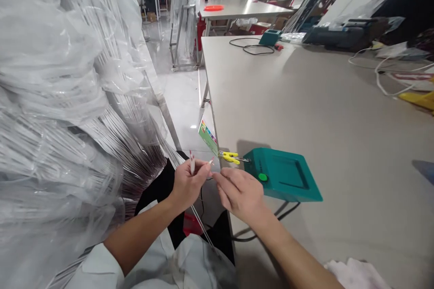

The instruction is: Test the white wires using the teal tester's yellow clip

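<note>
My left hand [190, 183] is closed around a few thin white wires [192, 165] with pinkish-red tips, which stick up between the fingers. More of the wire length trails below, towards my lap. Close beside it, my right hand [239, 189] is pinched at the end of one wire; what lies between its fingertips is too small to make out. Just beyond the fingers, a yellow clip [231, 157] sits on a metal shaft coming out of a teal box [283, 174] with a green button [262, 177]. A printed card [208, 134] stands by the clip at the table edge.
Large bundles of white wires wrapped in clear plastic [61, 76] hang on my left. The grey table [288, 99] stretches away on the right. Another teal box [270, 37] with a black cord lies at its far end. A white cloth [354, 274] is at the near right.
</note>
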A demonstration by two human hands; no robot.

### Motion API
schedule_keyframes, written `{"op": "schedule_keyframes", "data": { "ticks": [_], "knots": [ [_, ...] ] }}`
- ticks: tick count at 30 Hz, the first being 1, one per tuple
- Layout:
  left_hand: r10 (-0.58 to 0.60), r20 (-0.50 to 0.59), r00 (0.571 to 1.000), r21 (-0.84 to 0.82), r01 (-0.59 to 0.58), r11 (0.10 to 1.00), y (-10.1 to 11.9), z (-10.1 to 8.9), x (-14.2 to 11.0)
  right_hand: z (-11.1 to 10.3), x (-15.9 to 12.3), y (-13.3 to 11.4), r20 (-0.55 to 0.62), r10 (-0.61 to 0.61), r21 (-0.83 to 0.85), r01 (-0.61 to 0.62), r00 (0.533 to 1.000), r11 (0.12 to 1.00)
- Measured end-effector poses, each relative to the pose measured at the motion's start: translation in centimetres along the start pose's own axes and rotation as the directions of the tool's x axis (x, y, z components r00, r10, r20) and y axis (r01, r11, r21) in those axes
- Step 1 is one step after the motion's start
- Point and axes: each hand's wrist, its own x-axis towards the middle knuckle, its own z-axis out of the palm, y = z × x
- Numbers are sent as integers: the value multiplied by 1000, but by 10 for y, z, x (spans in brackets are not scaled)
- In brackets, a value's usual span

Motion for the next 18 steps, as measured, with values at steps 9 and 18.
{"op": "schedule_keyframes", "data": {
  "ticks": [9, 18],
  "knots": [
    [19, 102, 995, 58, -25, 998, 0, -4, -5, -14, 21, -1, 296, 620, 538, -664, 726, 520],
    [-29, 84, 996, 80, 23, 997, -10, 3, -7, -8, 12, -9, -45, 215, 85, -211, 976, 974]
  ]
}}
